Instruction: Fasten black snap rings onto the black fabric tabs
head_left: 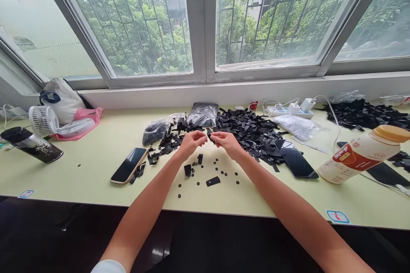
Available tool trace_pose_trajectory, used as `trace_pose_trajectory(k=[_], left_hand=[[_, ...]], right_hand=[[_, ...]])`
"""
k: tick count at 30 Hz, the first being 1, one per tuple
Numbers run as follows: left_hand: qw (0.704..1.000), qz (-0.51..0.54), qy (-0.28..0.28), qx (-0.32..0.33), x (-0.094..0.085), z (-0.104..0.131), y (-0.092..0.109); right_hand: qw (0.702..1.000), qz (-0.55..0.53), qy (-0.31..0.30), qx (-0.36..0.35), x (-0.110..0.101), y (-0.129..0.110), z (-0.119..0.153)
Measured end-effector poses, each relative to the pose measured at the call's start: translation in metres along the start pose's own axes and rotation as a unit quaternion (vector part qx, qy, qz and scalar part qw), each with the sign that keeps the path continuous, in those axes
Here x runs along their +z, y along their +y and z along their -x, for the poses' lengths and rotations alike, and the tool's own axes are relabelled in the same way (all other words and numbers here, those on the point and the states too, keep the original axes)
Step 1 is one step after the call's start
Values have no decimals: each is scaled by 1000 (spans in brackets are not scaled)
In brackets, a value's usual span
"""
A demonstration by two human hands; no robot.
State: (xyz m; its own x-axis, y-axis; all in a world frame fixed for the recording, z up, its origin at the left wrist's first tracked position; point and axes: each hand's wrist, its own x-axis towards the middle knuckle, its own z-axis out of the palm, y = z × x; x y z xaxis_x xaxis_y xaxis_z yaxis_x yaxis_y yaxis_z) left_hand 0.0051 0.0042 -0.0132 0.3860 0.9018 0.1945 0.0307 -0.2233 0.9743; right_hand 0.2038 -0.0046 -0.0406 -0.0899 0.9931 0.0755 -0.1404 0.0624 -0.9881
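My right hand pinches a small black fabric piece between thumb and fingertips. Just left of it, my left hand is closed in a pinch, and whatever lies between those fingertips is too small to make out. Below both hands, several small black ring-shaped parts are scattered over the table. Among them lies a black fabric piece with a light mark, and two other dark pieces sit nearer my left hand. A large heap of black fabric pieces spreads behind my right hand.
Filled plastic bags stand behind the hands. A phone lies left, another phone right. A tilted bottle, a tumbler, a white fan and a power strip are also on the table.
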Motion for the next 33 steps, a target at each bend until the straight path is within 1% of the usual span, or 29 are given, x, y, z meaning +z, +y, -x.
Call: trace_pose_trajectory(k=[2, 5, 10, 13, 17, 22, 27, 33], left_hand=[[998, 51, 22, -17, 5, -1, -4], [995, 89, 27, -38, 7, -1, -8], [994, 101, 29, -37, 6, -2, -10], [994, 101, 37, -33, 7, -1, -9], [996, 74, 49, -20, 9, 0, -5], [997, 11, 75, 5, 9, 0, -5], [992, -63, 74, 77, 10, 0, -9], [977, -144, 69, 139, 10, 2, -10]], right_hand=[[999, -36, -22, 3, 4, 0, 2], [998, -59, -30, 9, 6, -1, 5], [996, -84, -23, 22, 9, -3, 8], [996, -92, -7, 14, 12, -3, 9], [995, -99, 22, 5, 15, -4, 11], [995, -92, 27, -4, 17, -5, 13], [996, -70, 45, -23, 19, -6, 13], [997, -55, 50, -17, 19, -6, 14]])
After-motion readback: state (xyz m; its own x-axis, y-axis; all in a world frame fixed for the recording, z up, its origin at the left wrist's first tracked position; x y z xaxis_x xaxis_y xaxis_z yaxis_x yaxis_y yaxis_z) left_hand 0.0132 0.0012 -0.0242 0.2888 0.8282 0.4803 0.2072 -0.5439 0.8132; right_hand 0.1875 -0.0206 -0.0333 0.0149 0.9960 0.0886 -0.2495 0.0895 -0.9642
